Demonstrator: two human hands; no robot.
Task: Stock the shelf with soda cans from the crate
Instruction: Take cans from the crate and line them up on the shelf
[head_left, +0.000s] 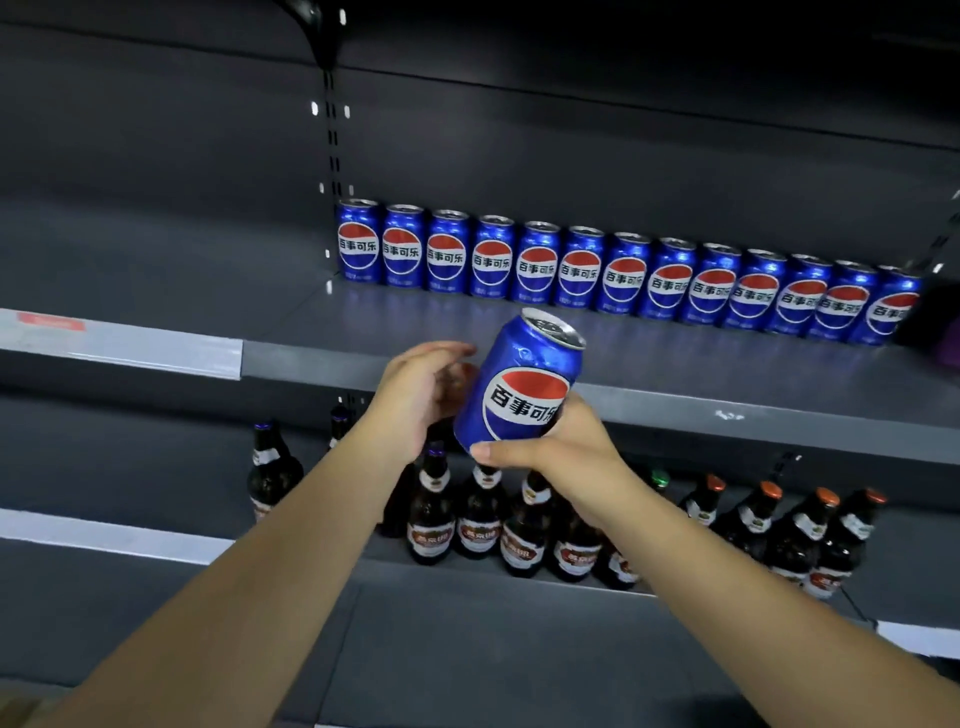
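Head view: a blue aluminium soda can with a red, white and blue round logo (524, 384) sits in the right hand (561, 452). The thumb lies across the can's lower front and the fingers wrap behind it. The can tilts, its silver top leaning up and to the right of the grip, in the air in front of the shelf's front edge. The left hand (426, 395) is cupped just left of the can with its fingers loosely curved and not wrapped round it; whether the fingertips touch the can I cannot tell.

Beyond and above the grip, the dark grey metal shelf (727, 374) carries a row of matching blue cans (623, 275) standing upright along its back, side by side, running off to the right. Left of the grip, a pale grey price strip with a red tag (119, 338) lines the shelf edge. Below the grip, brown glass bottles with red labels (478, 525) stand on a lower shelf.
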